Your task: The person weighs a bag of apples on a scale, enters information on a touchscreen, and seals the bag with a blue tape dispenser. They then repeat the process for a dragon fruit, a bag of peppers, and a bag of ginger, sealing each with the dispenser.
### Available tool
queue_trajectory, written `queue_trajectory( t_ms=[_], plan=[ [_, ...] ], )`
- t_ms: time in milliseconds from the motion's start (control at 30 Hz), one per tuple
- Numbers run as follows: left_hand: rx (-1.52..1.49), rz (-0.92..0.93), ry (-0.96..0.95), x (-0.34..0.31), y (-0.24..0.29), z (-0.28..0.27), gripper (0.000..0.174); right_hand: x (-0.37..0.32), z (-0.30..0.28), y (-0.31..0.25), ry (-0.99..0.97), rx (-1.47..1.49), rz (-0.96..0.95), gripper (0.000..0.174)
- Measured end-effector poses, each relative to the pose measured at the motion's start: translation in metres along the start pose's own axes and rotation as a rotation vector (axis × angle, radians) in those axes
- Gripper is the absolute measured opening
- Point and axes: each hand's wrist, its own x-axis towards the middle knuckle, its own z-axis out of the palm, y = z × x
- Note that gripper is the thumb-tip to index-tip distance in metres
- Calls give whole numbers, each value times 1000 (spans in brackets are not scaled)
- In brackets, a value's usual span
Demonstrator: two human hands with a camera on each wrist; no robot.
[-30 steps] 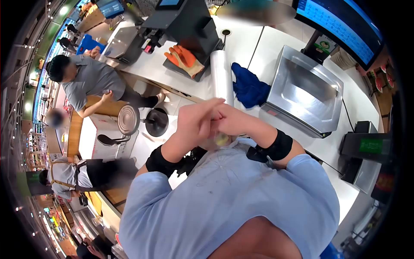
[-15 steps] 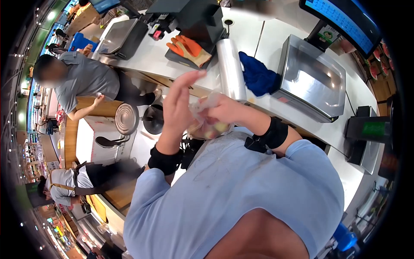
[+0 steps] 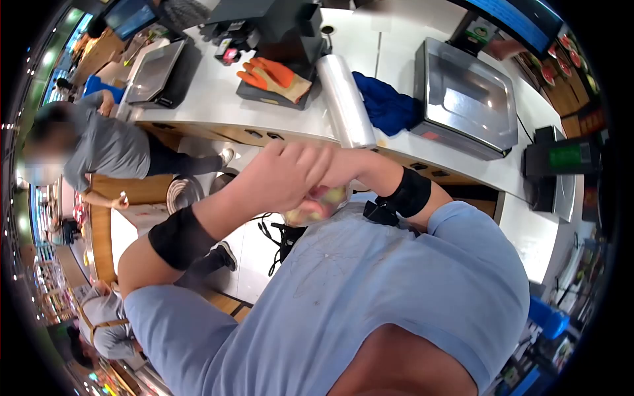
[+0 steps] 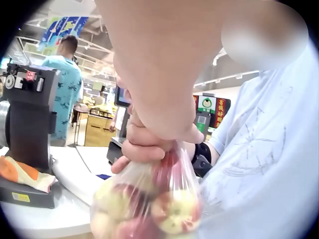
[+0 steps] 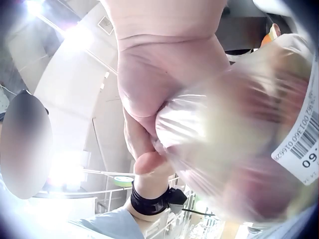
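A clear plastic bag of red and yellow apples [image 4: 149, 206] hangs below my hands, close in front of my shirt. My right hand [image 3: 345, 166] grips the gathered neck of the bag, its fingers [image 4: 142, 144] wrapped round the plastic. My left hand [image 3: 284, 170] lies over the right one at the same neck, fingers curled; the bag's top end is hidden beneath it. A white barcode label [image 5: 301, 149] is stuck on the bag's side in the right wrist view.
On the white counter ahead are a roll of clear bags [image 3: 347, 99], a blue cloth [image 3: 386, 104], a steel scale [image 3: 469, 96] and an orange glove [image 3: 274, 78] on a dark device. Another person [image 3: 109, 142] stands to the left.
My left hand, raised with fingers extended half a second ago, has come down over my right hand at the bag's neck. The left elbow has swung outward; the right hand keeps its hold.
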Motion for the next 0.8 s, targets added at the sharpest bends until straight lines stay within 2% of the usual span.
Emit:
queue_trajectory(
  t_ms=[33, 100, 133, 167, 233, 267, 367, 400, 433, 500, 533, 567, 633, 667, 700, 767, 800],
  plan=[
    [-8, 17, 9, -4, 5, 1, 83, 1, 1, 0, 19, 3, 9, 15],
    [78, -109, -198, -13, 11, 1, 89, 3, 3, -2, -41, 8, -97, 17],
    [91, -92, -39, -11, 10, 0, 77, 4, 1, -9, -78, 86, -36, 18],
    [88, -79, -38, -9, 13, -3, 77, 6, 2, -8, -65, 89, -36, 18],
    [9, -311, -373, -6, 19, -11, 74, 11, 4, -6, -100, 308, 195, 16],
    [-8, -336, -331, -3, 17, -19, 66, 14, 3, -5, -90, 310, 193, 16],
    [-34, -354, -369, 11, 14, -33, 63, 14, -6, -2, -127, 243, 143, 23],
    [-102, -397, -467, 15, 12, -31, 61, 15, -9, -2, -72, 188, 47, 26],
    [-90, -416, -473, 16, 6, -29, 61, 18, -12, -1, -24, 134, -55, 29],
    [-211, -277, -553, 15, -8, -29, 55, 22, -14, 19, -69, 101, -123, 33],
    [-264, -274, -760, 23, -14, -31, 43, 22, -15, 19, -91, 74, -176, 38],
    [-258, -300, -776, 22, -23, -26, 43, 19, -17, 19, -115, 77, -195, 38],
    [-790, -407, -663, 15, -39, -10, 32, 9, -27, 0, -39, 70, 33, 47],
    [-1007, -502, -611, 13, -46, -8, 32, 10, -32, 3, -65, 168, 46, 50],
    [-993, -517, -613, 14, -49, -6, 32, 11, -39, 1, -74, 163, 31, 50],
    [-1301, -722, -411, 18, -56, -3, 39, 12, -51, -7, 109, 20, -76, 46],
    [-1480, -923, -512, 23, -66, -7, 34, 15, -53, -6, 179, 149, -124, 33]
  ],
)
